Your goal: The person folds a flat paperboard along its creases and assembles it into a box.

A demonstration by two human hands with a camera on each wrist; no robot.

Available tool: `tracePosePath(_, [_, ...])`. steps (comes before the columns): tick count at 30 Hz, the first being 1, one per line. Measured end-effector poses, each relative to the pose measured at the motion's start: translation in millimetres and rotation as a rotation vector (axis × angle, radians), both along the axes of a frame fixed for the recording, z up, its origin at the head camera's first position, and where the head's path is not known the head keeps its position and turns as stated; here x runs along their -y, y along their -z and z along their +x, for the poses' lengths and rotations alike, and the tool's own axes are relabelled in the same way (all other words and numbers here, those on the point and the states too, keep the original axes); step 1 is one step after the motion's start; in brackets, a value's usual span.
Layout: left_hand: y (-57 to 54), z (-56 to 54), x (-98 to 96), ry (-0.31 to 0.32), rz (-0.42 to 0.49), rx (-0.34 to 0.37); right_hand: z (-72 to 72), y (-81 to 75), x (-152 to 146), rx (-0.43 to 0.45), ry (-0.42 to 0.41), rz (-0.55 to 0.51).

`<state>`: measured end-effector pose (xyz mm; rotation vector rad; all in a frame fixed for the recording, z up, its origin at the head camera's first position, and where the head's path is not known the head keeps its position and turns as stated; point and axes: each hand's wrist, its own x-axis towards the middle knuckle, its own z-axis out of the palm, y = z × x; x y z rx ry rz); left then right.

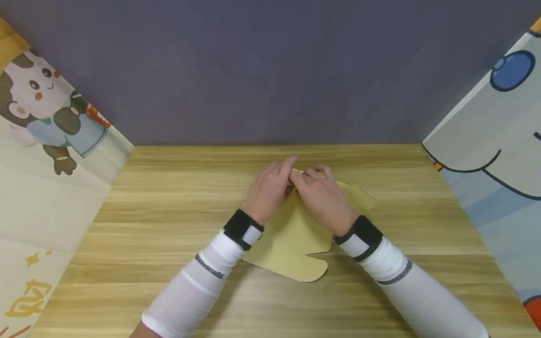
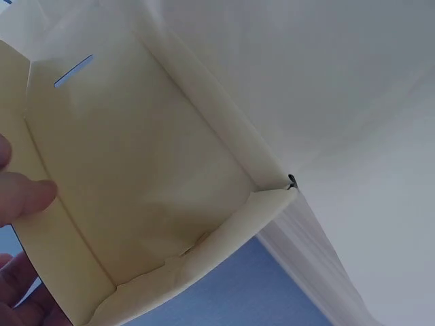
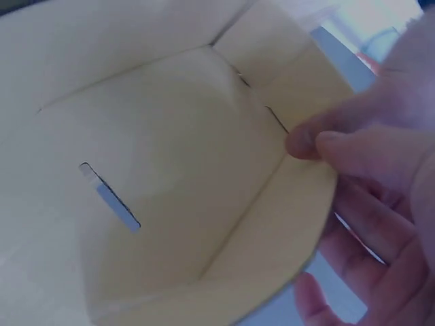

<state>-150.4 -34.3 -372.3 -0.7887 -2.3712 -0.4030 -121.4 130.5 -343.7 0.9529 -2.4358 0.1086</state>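
A yellowish cardboard box blank (image 1: pixel 291 249) with creased flaps and a rounded tab lies under both hands on the table. At its far edge, my left hand (image 1: pixel 269 191) and right hand (image 1: pixel 320 196) meet with their fingertips close together. The left wrist view has the left thumb (image 2: pixel 30 193) on a side flap, fingers behind the edge, so it pinches the cardboard (image 2: pixel 143 170). In the right wrist view, the right hand (image 3: pixel 380 176) pinches a folded flap at its crease. A narrow slot (image 3: pixel 112 197) cuts through the panel. Part of the far edge is hidden by the hands.
The wood-grain table (image 1: pixel 169 225) extends on all sides of the cardboard. A dark grey panel (image 1: pixel 270 75) rises behind it. Cartoon-printed walls stand at the left (image 1: pixel 50 206) and right (image 1: pixel 486 197).
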Motion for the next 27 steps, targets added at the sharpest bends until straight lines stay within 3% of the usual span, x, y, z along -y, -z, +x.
tracePosePath(6, [-0.4,-1.5,5.0,-0.076,-0.056,-0.048,6.4,-12.6,-11.5,0.043,-0.008,-0.074])
tracePosePath(11, [-3.8,-5.6,13.0,-0.162,-0.046,-0.089,11.3,-23.3,-20.7,0.079,-0.011,-0.145])
tracePosePath(16, [-9.9,-6.5,22.1,-0.254,0.026,-0.064,15.2,-27.6,-26.3,0.259,0.002,-0.207])
tracePosePath(21, [-14.4,-7.1,30.8,-0.330,0.120,-0.019,12.2,-22.7,-29.7,0.440,0.067,-0.216])
tracePosePath(24, [-16.1,-6.5,35.0,-0.362,0.178,-0.011,5.4,-16.3,-32.0,0.461,0.123,-0.224])
tracePosePath(27, [-17.3,-4.4,37.5,-0.375,0.214,-0.004,-1.1,-12.4,-33.9,0.421,0.170,-0.243])
